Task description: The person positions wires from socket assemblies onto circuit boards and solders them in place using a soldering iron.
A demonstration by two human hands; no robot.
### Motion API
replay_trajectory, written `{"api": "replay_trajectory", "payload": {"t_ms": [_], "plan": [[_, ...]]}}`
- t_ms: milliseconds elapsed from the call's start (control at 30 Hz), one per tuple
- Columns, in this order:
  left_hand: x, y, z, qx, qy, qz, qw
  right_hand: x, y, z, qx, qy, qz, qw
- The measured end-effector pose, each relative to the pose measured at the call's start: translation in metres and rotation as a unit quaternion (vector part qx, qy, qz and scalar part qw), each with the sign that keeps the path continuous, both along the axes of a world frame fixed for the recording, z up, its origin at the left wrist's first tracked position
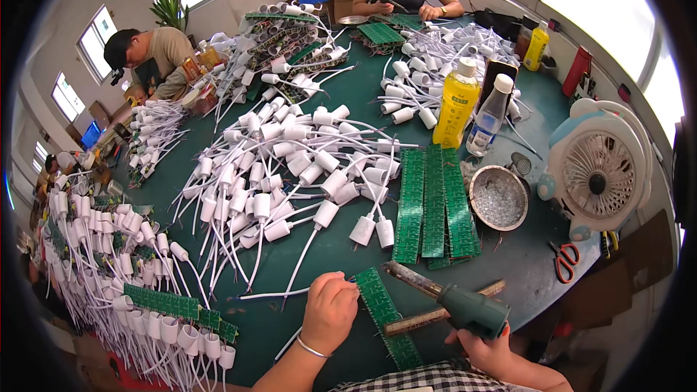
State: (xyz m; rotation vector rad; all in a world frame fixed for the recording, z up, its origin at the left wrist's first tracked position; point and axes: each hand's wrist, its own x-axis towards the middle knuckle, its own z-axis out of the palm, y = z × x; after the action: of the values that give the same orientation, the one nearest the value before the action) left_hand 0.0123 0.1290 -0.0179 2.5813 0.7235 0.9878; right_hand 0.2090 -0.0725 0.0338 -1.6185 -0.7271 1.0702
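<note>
In front of me a green circuit board strip (380, 300) lies at a slant across a wooden stick (411, 321). My left hand (331, 310) is closed in a pinch at the strip's upper left corner; whatever is between the fingertips is hidden. A white cable (270, 295) runs up to that hand from the left. My right hand (485, 352) is closed round the green handle of a soldering gun (472, 310). Its dark metal barrel points up and left, over the strip's upper end. Beyond lies a large heap of white lamp holders (265, 205) with cables.
Several green board strips (433, 203) lie beyond the gun, beside a round bowl (499, 198), a yellow bottle (457, 105) and a clear bottle (491, 120). At right are red-handled scissors (563, 261) and a fan (599, 174). More lamp holders (168, 329) crowd the left edge. Other people sit beyond.
</note>
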Motion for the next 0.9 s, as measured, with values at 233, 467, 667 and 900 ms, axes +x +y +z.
{"api": "replay_trajectory", "payload": {"t_ms": [233,467,667,900], "plan": [[0.0,-0.002,0.006,0.019,0.005,0.013,1.0,-0.002,-0.011,-0.02,0.12,0.029,0.013,0.992],[-0.009,-0.018,0.029,-0.007,0.112,0.089,0.99,0.002,-0.024,-0.025,0.126,0.019,-0.016,0.992],[-0.026,-0.021,0.024,0.047,0.183,0.097,0.977,0.005,-0.014,-0.015,0.126,0.072,-0.102,0.984],[-0.006,0.023,0.049,0.223,0.183,0.041,0.957,0.014,-0.013,-0.014,0.16,0.06,-0.124,0.978]]}}
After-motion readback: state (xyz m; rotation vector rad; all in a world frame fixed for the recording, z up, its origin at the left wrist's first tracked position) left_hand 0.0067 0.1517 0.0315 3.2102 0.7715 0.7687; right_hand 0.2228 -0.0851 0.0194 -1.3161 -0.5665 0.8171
